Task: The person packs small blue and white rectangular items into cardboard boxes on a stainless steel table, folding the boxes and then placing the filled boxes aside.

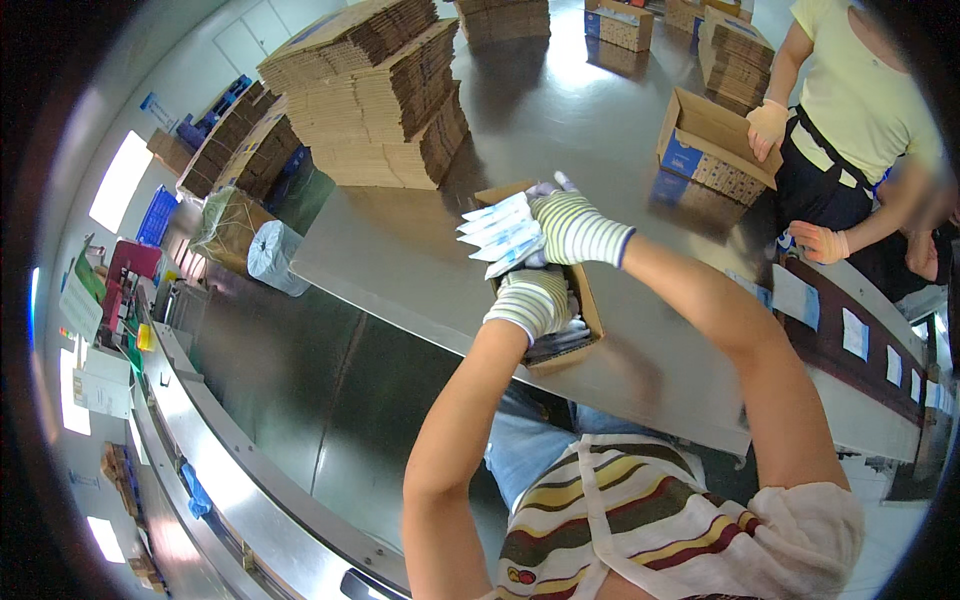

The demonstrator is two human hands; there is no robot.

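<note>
Both my hands wear striped knit gloves and meet over an open cardboard box [594, 318] on the metal table. A fanned bunch of flat white packets [505, 236] with blue print sticks out leftward from between them, over the box's far end. My right hand [580, 228] is closed on the packets' right ends, its index finger raised away from them. Lower down, my left hand [533, 300] is closed at the bunch's lower edge, its fingertips partly hidden. More packets [560, 340] lie inside the box, beside and under my left wrist.
A tall stack of flattened cartons [375, 95] stands at the table's far left. On the right, a co-worker's gloved hand [767, 128] touches another open carton [715, 150]. White packets [855, 334] lie along a dark conveyor belt [830, 320] at right. The metal table [400, 235] ends near my body.
</note>
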